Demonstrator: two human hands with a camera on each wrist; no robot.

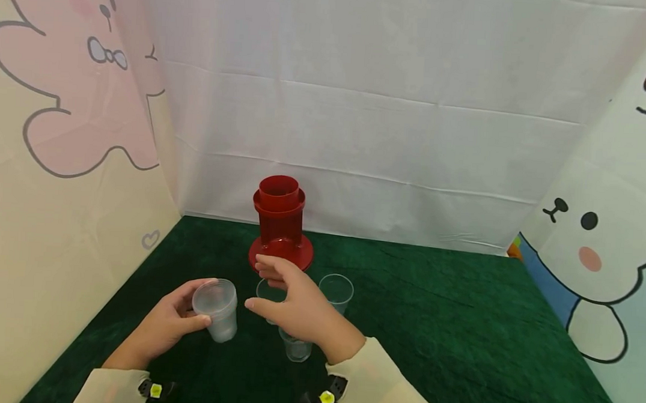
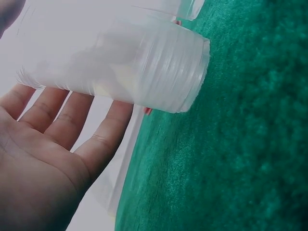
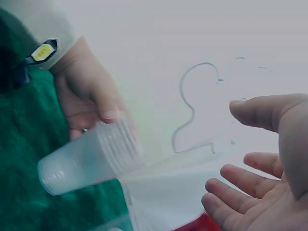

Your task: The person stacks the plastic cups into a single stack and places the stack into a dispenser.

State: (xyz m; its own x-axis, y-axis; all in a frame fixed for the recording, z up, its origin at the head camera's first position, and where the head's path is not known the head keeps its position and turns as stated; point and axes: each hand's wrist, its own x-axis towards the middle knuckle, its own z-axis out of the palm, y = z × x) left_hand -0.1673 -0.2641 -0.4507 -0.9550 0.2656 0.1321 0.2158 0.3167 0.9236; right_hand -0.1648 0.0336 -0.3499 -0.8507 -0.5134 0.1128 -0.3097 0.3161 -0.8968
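Observation:
My left hand grips a nested stack of clear plastic cups, tilted slightly above the green cloth; several stacked rims show in the right wrist view. Fingers and thumb lie on opposite sides of the stack. To its right, my right hand hovers with fingers extended and thumb apart, holding nothing. Around and partly behind that hand stand three clear cups: one cup by the fingers, another cup beyond the wrist, and a nearer cup below the palm. The hand hides parts of them.
A red cylindrical stand with a round flanged base and open top stands at the back of the table, behind the right hand. Green cloth covers the table. White and cartoon-printed curtains enclose its back and sides.

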